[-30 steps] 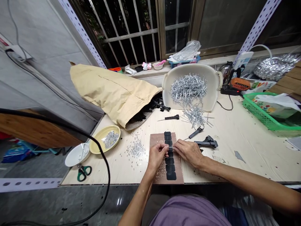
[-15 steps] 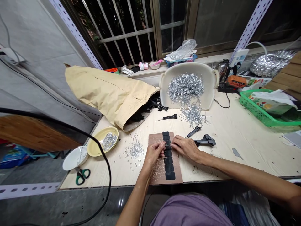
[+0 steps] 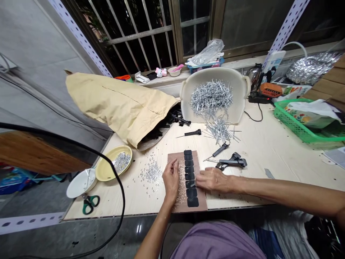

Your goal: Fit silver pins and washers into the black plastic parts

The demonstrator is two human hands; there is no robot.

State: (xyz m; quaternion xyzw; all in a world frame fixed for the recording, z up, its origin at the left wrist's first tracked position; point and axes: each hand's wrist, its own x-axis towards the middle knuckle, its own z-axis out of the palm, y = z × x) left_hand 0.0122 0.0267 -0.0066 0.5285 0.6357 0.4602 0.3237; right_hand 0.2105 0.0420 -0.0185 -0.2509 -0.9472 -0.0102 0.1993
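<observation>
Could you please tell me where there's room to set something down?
The widest free patch lies between the black parts and the green basket; a smaller one, between the scissors and the scattered metal bits. It is crowded around the brown board, left hand and right hand.

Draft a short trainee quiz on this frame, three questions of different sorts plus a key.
1. Which is nearest the left hand? A: scissors; B: scattered shiny bits; C: green basket.
2. True or false: metal pins lie both inside the pale basin and on the tabletop before it.
3. What lies beneath the row of black pads?

Key: 1. B. 2. True. 3. A brown board.
</observation>
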